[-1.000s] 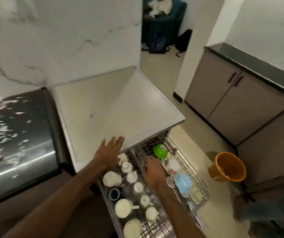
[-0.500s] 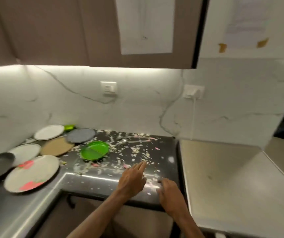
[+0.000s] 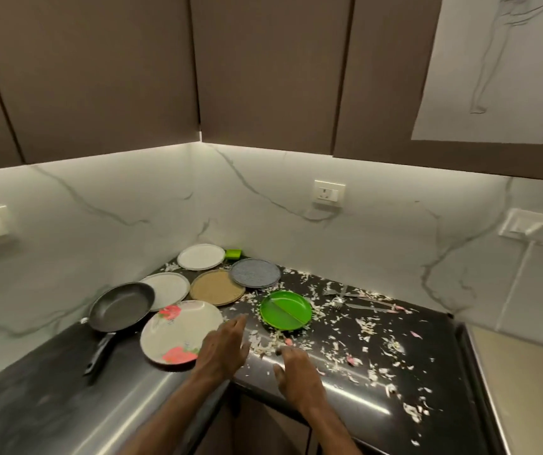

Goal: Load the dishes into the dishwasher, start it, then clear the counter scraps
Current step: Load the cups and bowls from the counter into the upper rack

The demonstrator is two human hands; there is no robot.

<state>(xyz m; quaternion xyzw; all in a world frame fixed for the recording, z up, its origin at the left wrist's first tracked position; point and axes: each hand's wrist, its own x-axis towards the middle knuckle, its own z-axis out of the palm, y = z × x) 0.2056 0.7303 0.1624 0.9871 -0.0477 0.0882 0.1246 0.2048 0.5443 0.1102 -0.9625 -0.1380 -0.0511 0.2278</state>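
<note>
Several plates lie on the black counter (image 3: 378, 399): a flowered plate (image 3: 178, 333), a green divided plate (image 3: 286, 311), a tan plate (image 3: 217, 287), a grey plate (image 3: 255, 273) and two white plates (image 3: 201, 256) (image 3: 170, 289). A black frying pan (image 3: 120, 306) sits at the left. Forks (image 3: 355, 298) lie among pale food scraps (image 3: 362, 326) strewn over the counter. My left hand (image 3: 224, 348) hovers open beside the flowered plate's right rim. My right hand (image 3: 294, 369) hangs over the counter's front edge with fingers loosely curled, holding nothing.
A small green object (image 3: 233, 254) stands in the back corner. Wall sockets (image 3: 329, 192) (image 3: 531, 224) sit on the marble backsplash, with a white cable running down from the right one. Dark cupboards hang overhead. The dishwasher's pale top (image 3: 526, 389) adjoins the counter at right.
The view swung from the open dishwasher rack up and left to the counter corner. Both hands left the rack and now hover over the counter near the flowered and green plates.
</note>
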